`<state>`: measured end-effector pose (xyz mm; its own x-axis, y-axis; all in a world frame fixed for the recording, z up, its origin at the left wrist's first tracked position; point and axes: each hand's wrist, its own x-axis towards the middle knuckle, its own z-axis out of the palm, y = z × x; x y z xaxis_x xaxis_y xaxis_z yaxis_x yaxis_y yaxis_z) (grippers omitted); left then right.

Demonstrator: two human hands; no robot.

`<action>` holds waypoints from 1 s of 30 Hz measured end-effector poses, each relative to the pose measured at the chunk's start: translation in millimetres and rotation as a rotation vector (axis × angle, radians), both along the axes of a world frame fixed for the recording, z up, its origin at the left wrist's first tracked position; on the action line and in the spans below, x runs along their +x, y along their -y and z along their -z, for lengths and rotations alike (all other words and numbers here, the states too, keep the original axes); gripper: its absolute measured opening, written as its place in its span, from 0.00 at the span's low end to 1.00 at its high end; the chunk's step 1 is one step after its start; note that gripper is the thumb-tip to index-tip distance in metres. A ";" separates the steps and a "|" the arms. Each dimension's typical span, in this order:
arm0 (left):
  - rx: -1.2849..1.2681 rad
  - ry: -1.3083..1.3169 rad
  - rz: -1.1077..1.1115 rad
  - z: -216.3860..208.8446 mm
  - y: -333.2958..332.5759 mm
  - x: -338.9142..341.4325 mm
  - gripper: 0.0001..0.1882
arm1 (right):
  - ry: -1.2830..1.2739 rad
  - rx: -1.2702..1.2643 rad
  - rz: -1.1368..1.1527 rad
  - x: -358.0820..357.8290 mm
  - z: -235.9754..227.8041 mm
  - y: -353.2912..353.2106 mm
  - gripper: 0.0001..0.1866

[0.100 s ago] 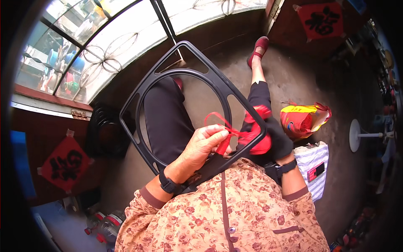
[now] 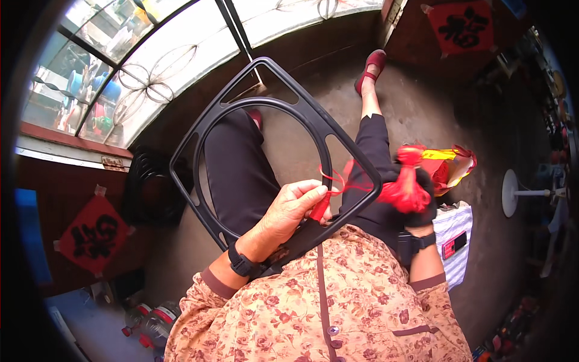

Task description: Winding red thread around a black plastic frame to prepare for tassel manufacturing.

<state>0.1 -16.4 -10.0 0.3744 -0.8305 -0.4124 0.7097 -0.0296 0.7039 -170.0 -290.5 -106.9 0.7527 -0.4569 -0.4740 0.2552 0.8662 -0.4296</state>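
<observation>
A black frame (image 2: 316, 117), squarish with rounded corners and an inner ring, leans across my lap. My left hand (image 2: 292, 205) is bare and pinches the ring's near right side, where red cord wrapping (image 2: 320, 209) covers a short stretch. Thin loose red loops stand up beside the thumb. My right hand (image 2: 427, 208) wears a black glove and is closed around a bundle of red cord (image 2: 407, 192), blurred by motion, to the right of the frame. Red strands run from the bundle to the wrapped part under my left fingers.
On the floor at right stand a red and yellow bag (image 2: 449, 166) and a striped cloth (image 2: 452, 232) with a red phone (image 2: 455, 245) on it. A white pedestal (image 2: 510, 194) is farther right. Black frames (image 2: 148, 187) are stacked at left, plastic bottles (image 2: 158, 326) at lower left.
My right hand has moved to the right with the red cord bundle, away from the frame's edge, and the strands stretch farther. My left hand stays in place on the ring.
</observation>
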 end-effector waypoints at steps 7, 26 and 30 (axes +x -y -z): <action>0.091 0.007 0.046 -2.7 -5.3 -6.6 0.15 | 0.419 -0.262 0.087 -17.6 -70.3 17.3 0.20; -0.066 -0.025 -0.095 1.3 -8.0 -5.4 0.05 | -0.238 -0.470 0.087 -15.2 -50.6 -3.2 0.13; -0.050 -0.148 -0.108 2.7 -6.3 -1.4 0.08 | 0.191 0.073 -0.378 -36.1 0.2 56.1 0.16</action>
